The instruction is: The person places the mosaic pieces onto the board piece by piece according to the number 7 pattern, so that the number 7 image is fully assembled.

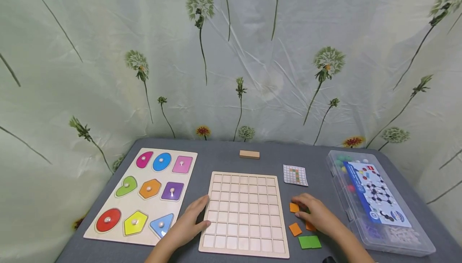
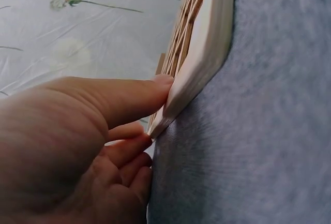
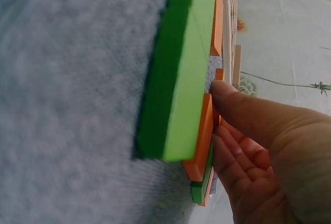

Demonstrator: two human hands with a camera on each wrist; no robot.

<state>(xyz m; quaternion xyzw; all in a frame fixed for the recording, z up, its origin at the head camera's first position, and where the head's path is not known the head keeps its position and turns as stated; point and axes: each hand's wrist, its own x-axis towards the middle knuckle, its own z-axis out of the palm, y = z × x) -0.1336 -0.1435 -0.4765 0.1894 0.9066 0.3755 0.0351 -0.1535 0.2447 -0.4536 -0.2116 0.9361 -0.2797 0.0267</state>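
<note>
My left hand [image 1: 188,223] rests along the left edge of a square wooden grid board [image 1: 244,251]. Its thumb [image 2: 139,97] touches the rim of the board, and the other fingertips meet the edge farther along. To the right of the board, my right hand [image 1: 317,213] pinches a small orange square tile [image 1: 294,207] between thumb and fingertips, low over the cloth. Another orange tile [image 1: 295,229] lies nearer me, beside two green tiles [image 1: 309,242] set edge to edge. Under the right hand, more orange and green tiles are partly hidden.
A shape puzzle board [image 1: 133,207] with knobbed pieces lies on the left. Beyond the right hand is a small pattern card [image 1: 295,174]. A wooden block [image 1: 249,154] sits at the back, and a clear plastic case [image 1: 408,243] stands on the right.
</note>
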